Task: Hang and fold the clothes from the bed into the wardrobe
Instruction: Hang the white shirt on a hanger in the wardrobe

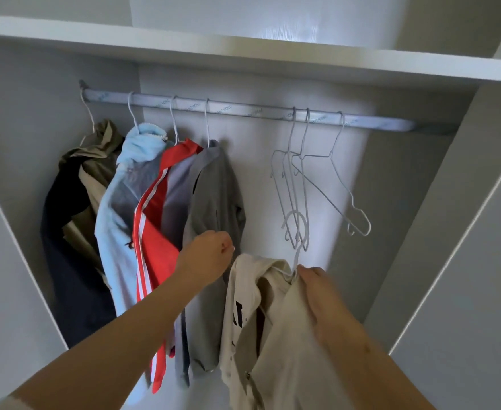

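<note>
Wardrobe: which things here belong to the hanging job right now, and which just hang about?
In use: beige shirt, its wire hanger, rail, right hand gripping both.
Idle: three empty hangers, grey shirt, red striped top, light blue garment, olive jacket.

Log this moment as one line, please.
right hand: grips beige shirt on hanger, below rail | left hand: curled beside grey shirt, hold unclear | rail: four garments, three bare hangers

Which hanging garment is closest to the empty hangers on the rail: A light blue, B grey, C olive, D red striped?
B: the grey garment hangs rightmost of the hung clothes, nearest the empty wire hangers on the rail.
</note>
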Tool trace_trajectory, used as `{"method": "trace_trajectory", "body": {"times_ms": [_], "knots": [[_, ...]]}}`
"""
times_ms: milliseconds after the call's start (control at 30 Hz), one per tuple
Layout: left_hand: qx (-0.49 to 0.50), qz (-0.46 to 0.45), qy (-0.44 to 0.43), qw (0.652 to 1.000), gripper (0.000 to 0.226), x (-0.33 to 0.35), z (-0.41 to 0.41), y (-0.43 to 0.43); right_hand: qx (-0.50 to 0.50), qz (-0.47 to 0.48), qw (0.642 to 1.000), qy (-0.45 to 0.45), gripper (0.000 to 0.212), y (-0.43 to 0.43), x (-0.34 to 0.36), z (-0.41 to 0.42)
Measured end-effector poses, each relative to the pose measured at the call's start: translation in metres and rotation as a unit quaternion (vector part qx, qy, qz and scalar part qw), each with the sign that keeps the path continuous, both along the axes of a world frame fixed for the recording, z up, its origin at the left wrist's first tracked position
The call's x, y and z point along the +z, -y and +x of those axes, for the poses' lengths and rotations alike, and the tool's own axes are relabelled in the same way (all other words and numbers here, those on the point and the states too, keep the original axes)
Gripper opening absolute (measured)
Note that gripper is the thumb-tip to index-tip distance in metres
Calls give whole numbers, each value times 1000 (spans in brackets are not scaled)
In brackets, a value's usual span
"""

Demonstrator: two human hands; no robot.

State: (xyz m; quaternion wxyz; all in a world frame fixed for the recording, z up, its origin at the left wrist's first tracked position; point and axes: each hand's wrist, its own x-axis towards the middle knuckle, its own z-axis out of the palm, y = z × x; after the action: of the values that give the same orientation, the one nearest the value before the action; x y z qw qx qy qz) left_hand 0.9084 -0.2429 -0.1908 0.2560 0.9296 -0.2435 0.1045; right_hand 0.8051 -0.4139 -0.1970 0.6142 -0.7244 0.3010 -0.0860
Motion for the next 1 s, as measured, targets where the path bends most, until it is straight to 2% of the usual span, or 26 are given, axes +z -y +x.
{"method": "trace_trajectory", "body": {"times_ms": [133, 200, 267, 333, 433, 533, 633, 733, 833, 1000], "knots": [[-5, -22, 67, 997, 17, 18, 49, -3, 19, -23, 999, 26, 20, -4, 21, 49], [-16, -38, 82, 996, 16, 29, 78, -6, 15, 9, 998, 54, 11, -6, 36, 76], [-27, -58, 87, 994, 16, 41, 112, -10, -5, 36, 996, 83, 9, -9, 52, 110], [-29, -64, 84, 994, 15, 53, 132, -10, -28, 36, 996, 78, 16, -9, 67, 130], [-36, -61, 75, 995, 7, 71, 171, -9, -33, 63, 990, 124, 12, -13, 95, 171], [-65, -42, 70, 995, 4, 81, 200, -7, -50, 75, 984, 153, 23, -16, 124, 209], [-83, -33, 62, 994, 16, 81, 221, -11, -55, 63, 980, 179, 21, -15, 146, 247], [-51, -69, 68, 994, 14, 77, 236, -16, -60, 27, 984, 167, 23, -13, 148, 282], [-59, -109, 25, 992, 10, 67, 242, -16, -42, 0, 991, 124, 26, -16, 127, 305], [-59, -174, 1, 983, 18, 53, 247, -15, -42, -29, 992, 117, 18, -23, 101, 319]]}}
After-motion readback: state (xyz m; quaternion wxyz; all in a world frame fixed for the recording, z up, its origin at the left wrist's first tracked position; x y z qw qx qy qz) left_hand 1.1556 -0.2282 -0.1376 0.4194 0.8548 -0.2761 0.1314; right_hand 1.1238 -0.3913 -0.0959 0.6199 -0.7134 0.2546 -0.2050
